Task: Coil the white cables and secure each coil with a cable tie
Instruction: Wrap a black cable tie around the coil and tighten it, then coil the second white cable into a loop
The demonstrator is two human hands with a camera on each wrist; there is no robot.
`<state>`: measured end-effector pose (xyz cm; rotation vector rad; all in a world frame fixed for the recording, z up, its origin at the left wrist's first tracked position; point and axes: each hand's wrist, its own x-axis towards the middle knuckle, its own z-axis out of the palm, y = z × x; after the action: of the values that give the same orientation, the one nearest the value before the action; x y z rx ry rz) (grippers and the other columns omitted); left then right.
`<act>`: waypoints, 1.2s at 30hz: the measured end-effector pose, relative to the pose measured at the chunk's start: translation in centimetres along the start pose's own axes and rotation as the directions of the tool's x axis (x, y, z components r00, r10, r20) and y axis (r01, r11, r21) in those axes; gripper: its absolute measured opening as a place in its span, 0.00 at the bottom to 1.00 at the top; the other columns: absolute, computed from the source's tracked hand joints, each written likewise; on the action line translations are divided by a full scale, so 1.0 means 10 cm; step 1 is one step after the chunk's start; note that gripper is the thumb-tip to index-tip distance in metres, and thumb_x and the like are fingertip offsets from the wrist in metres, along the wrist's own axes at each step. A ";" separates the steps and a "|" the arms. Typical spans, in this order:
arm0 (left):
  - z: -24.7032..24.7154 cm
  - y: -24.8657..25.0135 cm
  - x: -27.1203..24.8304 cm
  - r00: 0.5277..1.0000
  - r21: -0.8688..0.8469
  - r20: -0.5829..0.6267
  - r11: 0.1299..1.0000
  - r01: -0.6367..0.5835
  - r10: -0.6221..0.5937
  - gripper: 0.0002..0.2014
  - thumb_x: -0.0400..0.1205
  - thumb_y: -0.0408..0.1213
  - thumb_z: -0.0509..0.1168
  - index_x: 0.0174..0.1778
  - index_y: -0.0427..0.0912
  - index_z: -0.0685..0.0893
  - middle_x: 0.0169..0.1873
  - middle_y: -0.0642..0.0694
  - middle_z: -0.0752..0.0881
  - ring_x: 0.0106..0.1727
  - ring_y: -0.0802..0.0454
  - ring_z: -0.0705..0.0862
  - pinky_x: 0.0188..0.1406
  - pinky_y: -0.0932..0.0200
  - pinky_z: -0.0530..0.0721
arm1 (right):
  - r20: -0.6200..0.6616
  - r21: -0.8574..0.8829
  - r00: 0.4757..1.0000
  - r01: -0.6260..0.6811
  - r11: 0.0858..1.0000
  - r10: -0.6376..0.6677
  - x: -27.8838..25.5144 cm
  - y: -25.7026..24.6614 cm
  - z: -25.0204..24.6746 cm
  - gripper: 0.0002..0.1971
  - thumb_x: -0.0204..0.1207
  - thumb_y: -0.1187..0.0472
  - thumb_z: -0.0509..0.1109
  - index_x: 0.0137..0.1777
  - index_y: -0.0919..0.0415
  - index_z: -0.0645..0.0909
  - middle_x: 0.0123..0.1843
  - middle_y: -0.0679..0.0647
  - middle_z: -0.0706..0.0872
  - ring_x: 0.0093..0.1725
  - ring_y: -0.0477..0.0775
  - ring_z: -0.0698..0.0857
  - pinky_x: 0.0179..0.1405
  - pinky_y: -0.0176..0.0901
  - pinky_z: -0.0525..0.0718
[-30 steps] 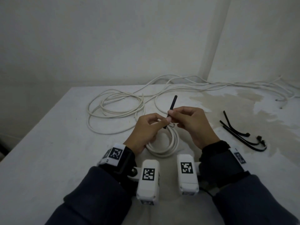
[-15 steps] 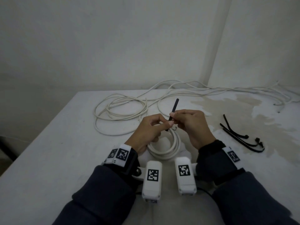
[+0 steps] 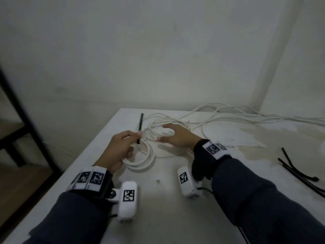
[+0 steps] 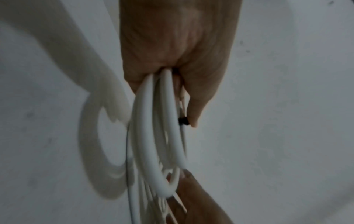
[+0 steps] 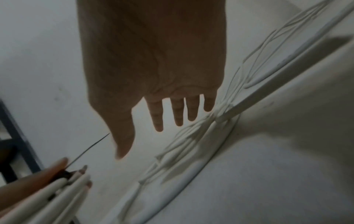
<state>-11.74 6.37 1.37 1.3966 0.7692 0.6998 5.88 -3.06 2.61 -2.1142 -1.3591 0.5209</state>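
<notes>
My left hand [image 3: 121,147] grips a small coil of white cable [image 3: 146,159] near the table's left side; a black cable tie [image 3: 140,127] around the coil sticks up past the fingertips. In the left wrist view the coil [image 4: 153,144] hangs from the closed left hand [image 4: 172,60], and the tie's black head [image 4: 182,121] shows by the thumb. My right hand [image 3: 175,136] hovers with spread fingers over a loose pile of white cable [image 3: 158,124]. The right wrist view shows the right hand [image 5: 153,75] holding nothing above the loose cable [image 5: 191,144].
More white cable [image 3: 246,115] trails along the table's far edge toward the right wall. Several spare black cable ties [image 3: 299,173] lie at the right on the stained white table [image 3: 246,134]. A dark shelf frame [image 3: 22,111] stands left of the table.
My right hand has let go of the tie and moved forward over the loose cable. The left hand carried the tied coil leftward. My head turned left.
</notes>
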 end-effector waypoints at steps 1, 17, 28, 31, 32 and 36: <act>-0.12 -0.02 0.11 0.996 -0.037 -0.088 0.999 0.013 -0.016 0.12 0.80 0.39 0.69 0.34 0.37 0.80 0.28 0.42 0.73 0.15 0.58 0.63 0.14 0.71 0.60 | 0.095 -0.102 0.995 -0.016 0.995 0.026 0.08 -0.03 0.01 0.37 0.74 0.44 0.73 0.80 0.54 0.65 0.82 0.54 0.67 0.80 0.55 0.66 0.77 0.46 0.64; -0.27 0.15 1.96 0.914 -0.260 -0.404 0.963 -0.076 -0.038 0.09 0.84 0.24 0.52 0.42 0.35 0.75 0.15 0.50 0.79 0.17 0.63 0.78 0.19 0.72 0.73 | 0.276 -0.106 0.961 0.046 0.993 -0.015 0.39 0.27 0.12 0.10 0.68 0.54 0.80 0.38 0.48 0.79 0.35 0.43 0.79 0.33 0.42 0.77 0.34 0.36 0.74; -0.15 0.14 1.67 0.966 0.773 -0.229 0.581 0.254 -0.118 0.35 0.82 0.48 0.60 0.80 0.35 0.56 0.79 0.33 0.58 0.79 0.36 0.59 0.75 0.49 0.62 | 0.260 0.000 0.965 0.022 1.000 -0.021 0.35 0.26 0.12 0.10 0.73 0.50 0.76 0.35 0.51 0.80 0.32 0.48 0.80 0.31 0.45 0.76 0.34 0.36 0.74; 0.00 0.15 1.37 0.990 0.776 -0.114 0.616 0.138 -0.079 0.27 0.83 0.48 0.59 0.73 0.32 0.72 0.69 0.30 0.74 0.69 0.36 0.73 0.65 0.51 0.72 | 0.188 0.242 0.982 -0.062 0.968 0.016 0.28 0.24 0.09 0.12 0.77 0.55 0.74 0.33 0.55 0.82 0.26 0.50 0.75 0.25 0.47 0.71 0.26 0.36 0.68; 0.07 0.15 1.24 0.993 0.716 -0.035 0.690 0.105 -0.116 0.26 0.84 0.48 0.59 0.67 0.29 0.77 0.57 0.31 0.82 0.57 0.39 0.81 0.53 0.54 0.78 | 0.137 0.339 0.990 -0.062 0.939 0.016 0.23 0.23 0.08 0.09 0.77 0.57 0.73 0.36 0.58 0.86 0.24 0.49 0.76 0.25 0.46 0.71 0.25 0.36 0.67; 0.26 0.16 0.85 0.971 0.496 0.115 0.859 0.126 -0.209 0.25 0.81 0.54 0.64 0.53 0.32 0.85 0.39 0.41 0.86 0.36 0.50 0.82 0.36 0.61 0.77 | 0.031 0.436 0.996 0.060 0.898 -0.081 -0.03 0.15 0.01 0.09 0.77 0.62 0.73 0.52 0.67 0.89 0.24 0.37 0.85 0.27 0.32 0.79 0.30 0.26 0.74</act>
<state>-4.62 11.79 2.48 1.7902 0.9633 0.2491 6.77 -3.77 1.52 -1.6911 -1.2049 0.7719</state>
